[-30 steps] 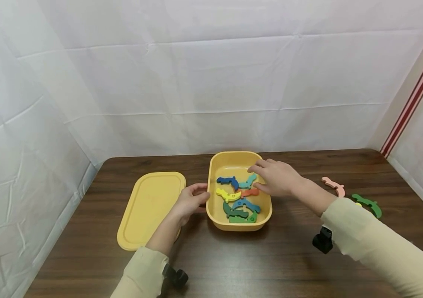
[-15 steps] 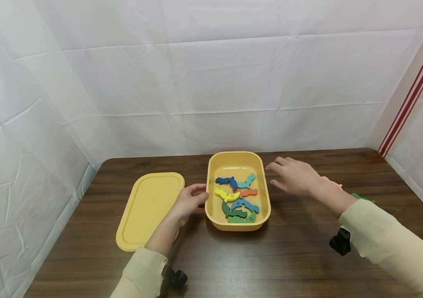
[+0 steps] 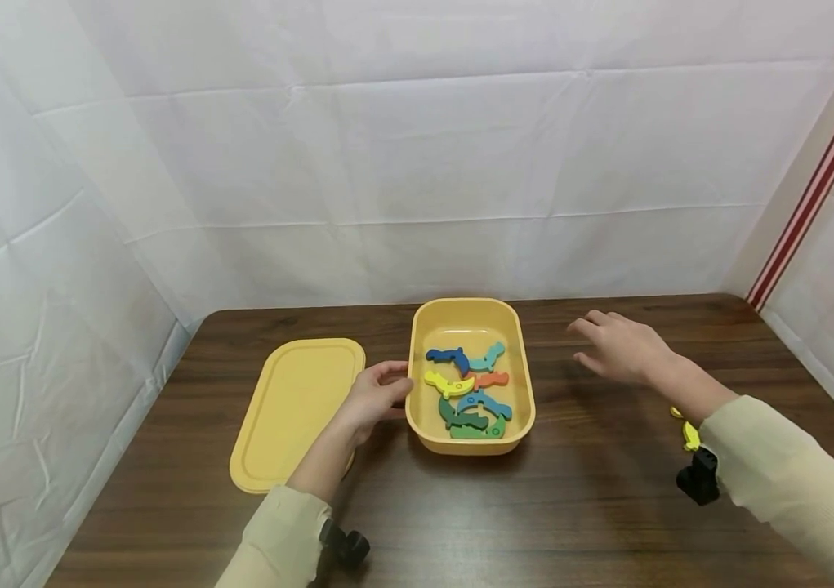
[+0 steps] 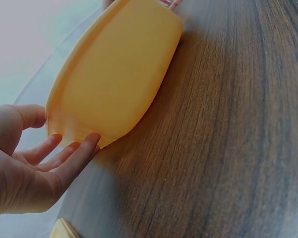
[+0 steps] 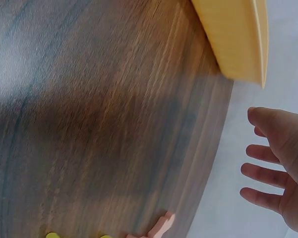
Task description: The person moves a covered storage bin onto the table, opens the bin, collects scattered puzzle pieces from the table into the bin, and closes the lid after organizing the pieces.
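A yellow plastic box (image 3: 471,447) stands in the middle of the table, without a lid on it. Inside lie several flat, curved toy pieces, among them a dark blue one (image 3: 449,356), a yellow one (image 3: 449,385), an orange one (image 3: 492,380) and a dark green one (image 3: 462,418). My left hand (image 3: 374,398) rests its fingertips against the box's left side; the left wrist view has the thumb near the rim and the other fingers lower on the wall. My right hand (image 3: 626,351) hovers over the table right of the box, fingers loosely spread and holding nothing.
Left of the box lies its yellow lid (image 3: 299,408), flat on the dark wooden table (image 3: 490,523). Small yellow pieces (image 3: 691,436) show beside my right forearm, and a pink piece (image 5: 161,225) at the bottom of the right wrist view. White cloth (image 3: 424,163) hangs behind the table.
My right hand has moved from over the box to the right, away from it. The pink and green pieces are now hidden behind that arm in the head view. My left hand stays put.
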Action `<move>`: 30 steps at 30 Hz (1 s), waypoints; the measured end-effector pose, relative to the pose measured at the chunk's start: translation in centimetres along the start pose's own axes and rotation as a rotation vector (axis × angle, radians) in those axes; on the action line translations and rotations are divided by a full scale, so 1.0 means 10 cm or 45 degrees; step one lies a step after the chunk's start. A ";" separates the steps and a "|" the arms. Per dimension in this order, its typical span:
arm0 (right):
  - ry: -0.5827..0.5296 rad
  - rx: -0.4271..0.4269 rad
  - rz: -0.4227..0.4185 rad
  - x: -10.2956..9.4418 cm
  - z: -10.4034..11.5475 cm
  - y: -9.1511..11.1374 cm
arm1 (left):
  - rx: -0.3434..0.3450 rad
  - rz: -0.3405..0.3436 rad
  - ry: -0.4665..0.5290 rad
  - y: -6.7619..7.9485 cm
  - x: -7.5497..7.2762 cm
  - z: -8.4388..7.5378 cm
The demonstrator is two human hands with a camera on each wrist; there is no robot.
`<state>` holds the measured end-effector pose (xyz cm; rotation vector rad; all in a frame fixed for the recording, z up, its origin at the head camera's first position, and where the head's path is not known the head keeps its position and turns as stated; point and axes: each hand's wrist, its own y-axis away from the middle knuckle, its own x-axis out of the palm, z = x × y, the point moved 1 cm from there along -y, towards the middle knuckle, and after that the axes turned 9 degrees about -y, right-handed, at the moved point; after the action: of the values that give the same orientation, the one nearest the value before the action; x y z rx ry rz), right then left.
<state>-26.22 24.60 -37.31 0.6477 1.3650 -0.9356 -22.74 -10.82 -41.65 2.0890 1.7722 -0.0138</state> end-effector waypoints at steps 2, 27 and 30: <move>0.004 0.022 0.017 0.00 -0.05 0.01 | -0.001 -0.001 -0.006 0.00 0.00 0.00; -0.074 0.329 0.206 0.16 -0.57 0.23 | -0.014 -0.015 -0.009 0.00 0.01 -0.01; -0.085 0.362 0.226 0.19 -0.62 0.27 | -0.014 -0.019 -0.009 0.00 0.01 -0.01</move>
<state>-27.25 30.89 -40.33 0.9292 1.1051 -1.0064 -22.76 -10.70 -41.64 2.0656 1.7801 -0.0156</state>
